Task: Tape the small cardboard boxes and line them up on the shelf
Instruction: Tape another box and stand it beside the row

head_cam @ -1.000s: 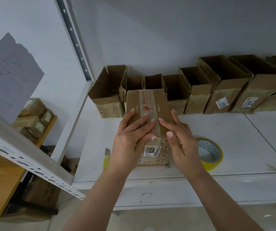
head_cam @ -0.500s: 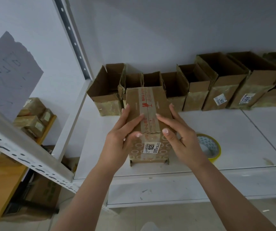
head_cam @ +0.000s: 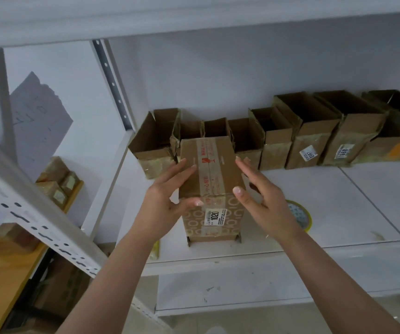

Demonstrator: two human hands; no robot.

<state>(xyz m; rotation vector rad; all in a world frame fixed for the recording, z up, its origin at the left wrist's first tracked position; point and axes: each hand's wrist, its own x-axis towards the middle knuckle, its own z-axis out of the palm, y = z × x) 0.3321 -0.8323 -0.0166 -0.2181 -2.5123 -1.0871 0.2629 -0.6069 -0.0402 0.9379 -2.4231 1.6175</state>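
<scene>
A small cardboard box (head_cam: 212, 174), taped along its top seam and bearing a white "1020" label, stands on the white shelf (head_cam: 338, 201) near the front edge. My left hand (head_cam: 167, 201) cups its left side, fingers on the top edge and thumb on the front face. Opposite it, my right hand (head_cam: 264, 201) flanks the right side with spread fingers, its thumb tip on the front corner. Behind stands a row of several open-topped cardboard boxes (head_cam: 314, 141) against the wall. A yellow tape roll (head_cam: 302, 215) lies flat on the shelf, partly hidden by my right hand.
A yellow object (head_cam: 156, 251) peeks out under my left forearm at the shelf's front edge. The upper shelf (head_cam: 194, 20) hangs overhead. A perforated rack beam (head_cam: 25, 213) slants across the left. Taped boxes (head_cam: 56, 182) sit on a wooden table beyond it.
My hands slid off the box's top, where they pressed on the tape, to its two sides. The view tilted up, bringing the upper shelf into sight.
</scene>
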